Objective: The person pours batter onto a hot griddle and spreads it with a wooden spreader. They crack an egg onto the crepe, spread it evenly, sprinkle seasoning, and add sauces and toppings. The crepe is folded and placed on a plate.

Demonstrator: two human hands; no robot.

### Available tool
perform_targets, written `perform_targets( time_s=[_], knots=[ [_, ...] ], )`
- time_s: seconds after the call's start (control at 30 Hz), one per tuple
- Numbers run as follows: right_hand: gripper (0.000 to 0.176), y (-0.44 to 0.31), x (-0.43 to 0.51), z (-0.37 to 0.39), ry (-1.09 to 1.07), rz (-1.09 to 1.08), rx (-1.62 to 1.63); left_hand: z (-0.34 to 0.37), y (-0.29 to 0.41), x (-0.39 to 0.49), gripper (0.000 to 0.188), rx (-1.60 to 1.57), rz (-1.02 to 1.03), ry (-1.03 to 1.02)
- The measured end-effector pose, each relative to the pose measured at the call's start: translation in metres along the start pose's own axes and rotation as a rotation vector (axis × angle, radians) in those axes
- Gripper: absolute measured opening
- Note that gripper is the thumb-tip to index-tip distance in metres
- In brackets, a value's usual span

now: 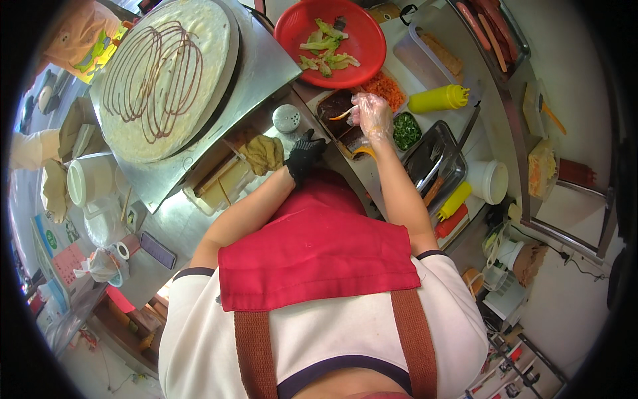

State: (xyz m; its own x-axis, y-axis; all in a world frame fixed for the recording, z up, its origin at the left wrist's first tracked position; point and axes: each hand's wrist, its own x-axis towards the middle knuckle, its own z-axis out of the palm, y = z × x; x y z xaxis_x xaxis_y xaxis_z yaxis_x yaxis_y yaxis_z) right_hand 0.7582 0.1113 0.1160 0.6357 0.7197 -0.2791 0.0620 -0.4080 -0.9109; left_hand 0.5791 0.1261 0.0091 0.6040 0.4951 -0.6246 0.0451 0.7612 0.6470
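My right hand (371,117), in a clear plastic glove, is closed on the handle of a brush or spoon (343,114) over a container of dark sauce (333,107). Shredded carrot (384,91) and a tray of chopped green onion (406,130) lie beside it. My left hand (305,152) wears a black glove and rests near the counter edge, beside a metal shaker (286,118) and a crumpled tan cloth (261,153); whether it holds anything is unclear. A large round crepe (164,80) with brown sauce lines lies on the round griddle at the upper left.
A red plastic bowl (366,30) holds lettuce. Right of my arm are a yellow-green squeeze bottle (438,99), a metal tray (461,169) with utensils, and a white tub (489,182). A phone (158,250) lies lower left. Another person's sleeve (37,148) shows at far left.
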Motion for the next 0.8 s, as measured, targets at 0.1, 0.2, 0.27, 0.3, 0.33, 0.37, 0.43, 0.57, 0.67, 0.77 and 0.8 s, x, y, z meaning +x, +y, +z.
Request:
perform_targets(
  time_s=[0.1, 0.2, 0.27, 0.3, 0.33, 0.37, 0.43, 0.57, 0.67, 0.77, 0.8],
  knots=[
    [0.03, 0.006, -0.004, -0.011, 0.007, -0.155, -0.198, -0.009, -0.015, 0.014, 0.072, 0.182, 0.08, 0.004],
    [0.023, 0.023, 0.001, -0.029, 0.065, -0.361, -0.469, -0.029, -0.04, 0.037, 0.072, 0.316, 0.15, -0.053],
    [0.021, 0.012, -0.003, -0.033, 0.081, -0.519, -0.665, -0.018, -0.021, 0.023, 0.073, 0.131, 0.022, -0.054],
    [0.02, 0.017, -0.002, -0.031, 0.088, -0.534, -0.673, -0.012, -0.014, 0.017, 0.074, 0.071, -0.022, -0.051],
    [0.019, 0.03, 0.001, -0.029, 0.095, -0.552, -0.684, -0.008, -0.012, 0.015, 0.075, 0.07, -0.031, -0.041],
    [0.019, 0.043, 0.005, -0.027, 0.101, -0.569, -0.694, -0.004, -0.01, 0.013, 0.076, 0.072, -0.039, -0.041],
    [0.02, 0.057, 0.006, -0.016, 0.075, -0.633, -0.76, 0.001, -0.007, 0.012, 0.079, 0.074, -0.056, -0.041],
    [0.02, 0.056, -0.015, 0.006, 0.007, -0.562, -0.766, 0.0, -0.012, 0.013, 0.082, 0.029, -0.05, -0.085],
    [0.021, 0.053, -0.032, 0.006, -0.038, -0.636, -0.734, -0.006, -0.02, 0.019, 0.083, 0.021, -0.024, -0.095],
    [0.019, 0.046, -0.034, -0.009, -0.048, -0.719, -0.678, -0.001, -0.015, 0.015, 0.083, 0.046, -0.04, -0.061],
    [0.019, 0.04, -0.032, -0.017, -0.026, -0.711, -0.675, -0.003, -0.017, 0.017, 0.083, 0.054, -0.028, -0.06]
  ],
)
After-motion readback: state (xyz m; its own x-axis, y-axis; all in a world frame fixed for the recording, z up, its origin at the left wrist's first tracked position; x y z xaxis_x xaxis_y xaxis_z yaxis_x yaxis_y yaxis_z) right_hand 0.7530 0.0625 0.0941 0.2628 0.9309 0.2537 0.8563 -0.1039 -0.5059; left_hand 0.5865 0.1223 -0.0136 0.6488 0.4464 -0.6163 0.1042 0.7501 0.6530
